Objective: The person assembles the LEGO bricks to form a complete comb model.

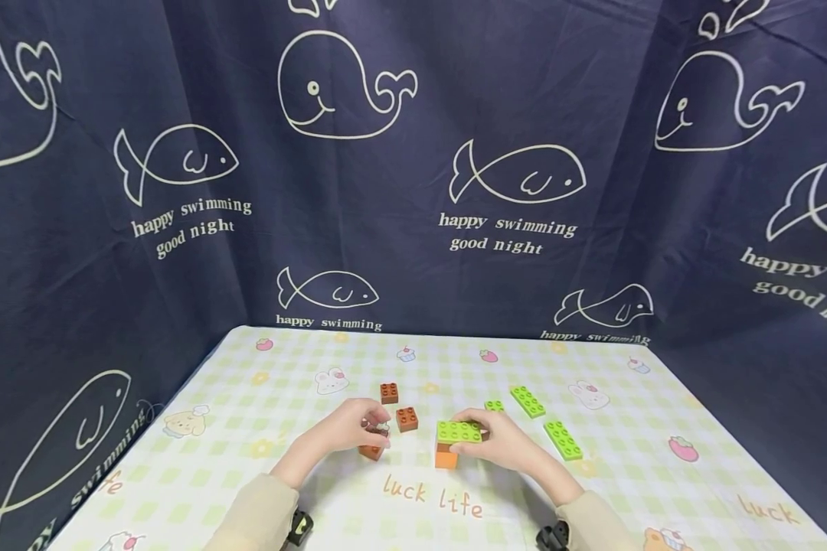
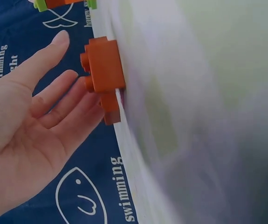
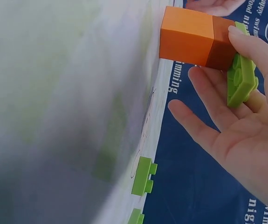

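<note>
My right hand (image 1: 499,438) pinches a green eight-stud brick (image 1: 459,431) with thumb and fingers. That brick sits on top of a brown brick (image 3: 221,46), which stands on an orange brick (image 1: 446,460); the green one overhangs toward my palm. My left hand (image 1: 354,425) is over a reddish-brown four-stud brick (image 1: 371,452) on the table, partly hiding it. In the left wrist view its thumb is spread away from the fingers, and the fingertips reach the studded side of a brown brick (image 2: 106,65) without closing round it.
Two more brown bricks, one farther back (image 1: 389,392) and one nearer (image 1: 406,418), lie beyond my left hand. To the right are two long green bricks (image 1: 527,400) and a small green brick (image 1: 494,405). A patterned cloth covers the table (image 1: 303,490); a dark blue curtain (image 1: 413,252) hangs behind.
</note>
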A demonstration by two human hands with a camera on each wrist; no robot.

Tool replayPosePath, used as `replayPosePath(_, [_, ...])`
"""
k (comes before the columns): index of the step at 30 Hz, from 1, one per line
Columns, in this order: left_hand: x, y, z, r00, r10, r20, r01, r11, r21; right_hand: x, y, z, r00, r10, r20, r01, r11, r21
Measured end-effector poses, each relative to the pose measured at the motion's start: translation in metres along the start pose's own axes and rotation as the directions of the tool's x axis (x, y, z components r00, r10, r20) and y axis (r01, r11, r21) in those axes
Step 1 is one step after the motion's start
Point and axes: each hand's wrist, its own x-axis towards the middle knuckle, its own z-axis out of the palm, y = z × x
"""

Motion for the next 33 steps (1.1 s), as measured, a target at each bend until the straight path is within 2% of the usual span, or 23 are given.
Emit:
replayPosePath(4, [-0.0033,-0.0038,-0.0003,1.0,-0.014,0.018,0.013,1.0,0.008,0.0001,0.0019,-0.0002,1.0,-0.009,0.0,0.009,1.0,-0.004])
replayPosePath(9, [-0.0058,-0.0072,-0.0002,0.999,-0.002,0.035,0.002,1.0,0.006,0.0002,0.0038,0.0004,1.0,-0.006,0.004,0.006,1.0,0.005])
replayPosePath(14, [-0.0061,-0.0094,0.0001,0.999,0.001,0.05,-0.003,0.999,0.042,-0.0003,0.0044,0.001,1.0,0.005,0.001,-0.005,1.0,0.009])
replayPosePath(21, [-0.0082,-0.0091,-0.0003,0.997,-0.032,0.072,0.026,0.996,0.082,-0.0007,0.0042,0.001,1.0,0.012,0.006,-0.012,1.0,0.019])
replayPosePath(33, [-0.0093,-0.0092,-0.0022,0.998,-0.006,0.064,0.0,0.995,0.097,-0.0004,0.0037,0.0011,1.0,0.023,0.013,-0.023,0.999,0.035])
